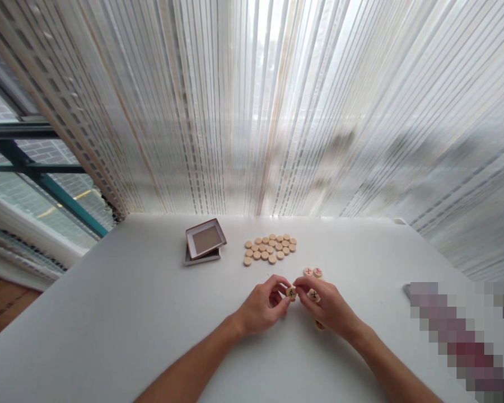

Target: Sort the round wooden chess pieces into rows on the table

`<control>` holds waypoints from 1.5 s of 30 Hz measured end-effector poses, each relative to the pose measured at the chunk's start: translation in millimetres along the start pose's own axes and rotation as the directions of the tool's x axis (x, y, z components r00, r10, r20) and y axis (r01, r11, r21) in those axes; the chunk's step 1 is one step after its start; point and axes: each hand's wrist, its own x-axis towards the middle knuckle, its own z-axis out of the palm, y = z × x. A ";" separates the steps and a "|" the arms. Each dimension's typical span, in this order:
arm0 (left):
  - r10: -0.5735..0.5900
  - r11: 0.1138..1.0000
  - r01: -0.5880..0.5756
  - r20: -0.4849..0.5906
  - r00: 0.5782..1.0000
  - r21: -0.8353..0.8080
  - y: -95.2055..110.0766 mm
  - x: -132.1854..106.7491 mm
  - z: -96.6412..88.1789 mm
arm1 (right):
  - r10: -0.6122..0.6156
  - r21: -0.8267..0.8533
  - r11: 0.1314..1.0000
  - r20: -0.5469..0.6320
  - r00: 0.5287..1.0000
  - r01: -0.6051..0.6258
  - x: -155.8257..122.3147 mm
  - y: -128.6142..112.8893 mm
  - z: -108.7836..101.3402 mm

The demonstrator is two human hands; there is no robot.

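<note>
My left hand (264, 307) and my right hand (328, 307) meet over the white table (130, 313), fingertips pinched together on one round wooden game piece (291, 293) with a dark mark. A second marked piece (313, 295) lies under my right fingers, and another piece (320, 324) peeks out below that hand. Two pieces with red marks (313, 272) lie just beyond my hands. Farther back sits a cluster of several blank-faced wooden pieces (271, 248).
A small square box with a brown inside (205, 239) rests tilted on its lid at the back left of the pieces. A striped sheer curtain (277, 112) hangs behind the table. A window frame (33, 168) shows at left. A blurred patch covers the right.
</note>
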 end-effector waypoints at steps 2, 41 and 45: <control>-0.001 1.000 0.001 -0.010 1.000 0.007 -0.3 0.2 0.2 | -0.001 -0.013 1.000 -0.035 0.999 0.001 0.5 2.8 -5.1; 0.205 0.759 -0.163 0.006 0.979 0.630 3.8 -1.9 2.7 | 0.383 0.199 0.923 -0.366 0.848 -0.330 10.6 86.7 -28.8; 0.259 0.697 -0.238 0.072 0.963 0.677 2.8 0.7 3.1 | 0.401 0.228 0.914 -0.368 0.839 -0.336 11.5 90.5 -27.8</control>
